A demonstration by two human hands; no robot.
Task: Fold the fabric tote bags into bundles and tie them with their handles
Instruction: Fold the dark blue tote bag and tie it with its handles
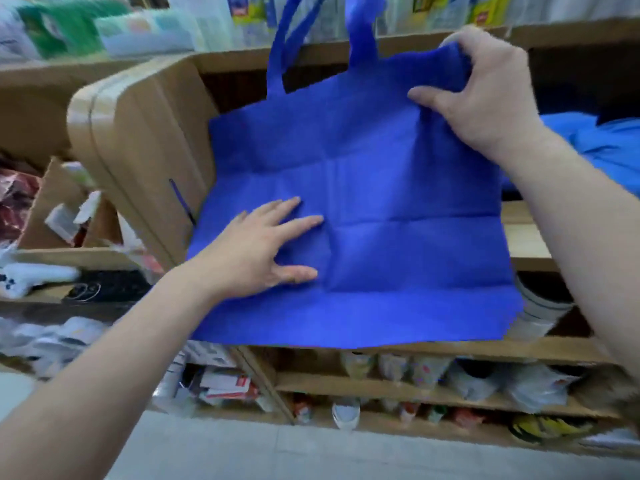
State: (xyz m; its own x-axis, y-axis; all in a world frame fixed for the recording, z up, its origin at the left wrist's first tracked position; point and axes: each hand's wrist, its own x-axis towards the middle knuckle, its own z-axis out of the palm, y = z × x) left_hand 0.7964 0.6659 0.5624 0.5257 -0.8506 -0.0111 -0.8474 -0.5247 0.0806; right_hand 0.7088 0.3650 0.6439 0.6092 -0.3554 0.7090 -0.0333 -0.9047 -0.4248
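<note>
Lying flat, tote bag (blue), handles pointing away, right hand gripping corner

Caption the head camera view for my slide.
Left hand lies flat on a blue fabric tote bag while the right hand grips its top corner.

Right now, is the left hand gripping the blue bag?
No, the left hand lies flat with straight fingers on the blue tote bag; only the right hand grips its top corner.
</note>
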